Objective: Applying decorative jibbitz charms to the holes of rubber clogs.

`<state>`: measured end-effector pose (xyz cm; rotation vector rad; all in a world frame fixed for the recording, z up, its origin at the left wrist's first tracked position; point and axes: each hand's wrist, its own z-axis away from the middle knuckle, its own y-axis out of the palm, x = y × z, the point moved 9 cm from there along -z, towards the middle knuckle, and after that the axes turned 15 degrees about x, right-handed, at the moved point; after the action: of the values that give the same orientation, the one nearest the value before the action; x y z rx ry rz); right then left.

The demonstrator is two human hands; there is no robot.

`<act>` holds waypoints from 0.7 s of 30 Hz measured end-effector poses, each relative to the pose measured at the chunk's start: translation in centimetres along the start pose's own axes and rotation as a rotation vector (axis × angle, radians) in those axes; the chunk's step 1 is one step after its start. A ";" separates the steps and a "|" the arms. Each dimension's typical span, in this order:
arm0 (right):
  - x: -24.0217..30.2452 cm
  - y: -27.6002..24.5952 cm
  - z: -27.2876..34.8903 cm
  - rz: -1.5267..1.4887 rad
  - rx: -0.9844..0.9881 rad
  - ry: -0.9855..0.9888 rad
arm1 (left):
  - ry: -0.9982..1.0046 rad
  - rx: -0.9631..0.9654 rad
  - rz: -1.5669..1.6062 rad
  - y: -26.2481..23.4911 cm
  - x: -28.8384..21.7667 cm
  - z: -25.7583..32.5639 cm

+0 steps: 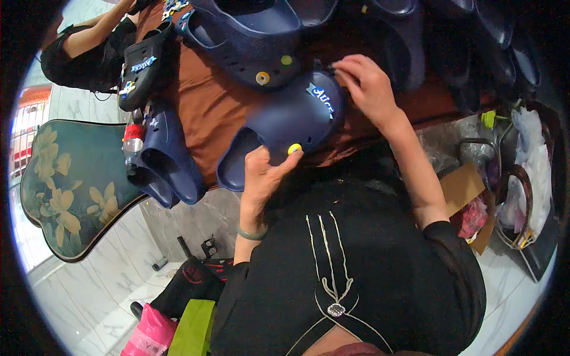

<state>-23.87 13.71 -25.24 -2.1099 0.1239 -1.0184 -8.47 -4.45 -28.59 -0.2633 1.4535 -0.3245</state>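
A navy foam clog (242, 155) lies tilted in front of me at the table's near edge. My left hand (264, 169) grips its side, the thumb against a round yellow charm (294, 149) on the upper. A blue and white lettered charm (322, 99) sits near the toe, and part of the upper is blurred. Just beyond the toe is my right hand (371, 89), its thumb and fingertips drawn together in a pinch. Whatever they hold is too small to make out. Another navy clog (252, 50) with two round charms stands right behind.
Many dark clogs (398, 53) crowd the brown cloth (199, 110). A black clog (146, 66), navy clogs (169, 155) and a red-labelled bottle (132, 141) are at left, beside a floral chair back (77, 187). Another person's arm (98, 37) reaches in far left. A cardboard box (462, 190) stands right.
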 end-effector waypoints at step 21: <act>6.8 1.7 4.5 -0.138 0.095 -0.132 | -0.182 0.200 0.447 0.8 1.4 -1.0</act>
<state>-15.76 12.58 -23.90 -2.1144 -0.1340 -0.9423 -9.32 -4.18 -30.29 0.1908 1.2488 -0.0766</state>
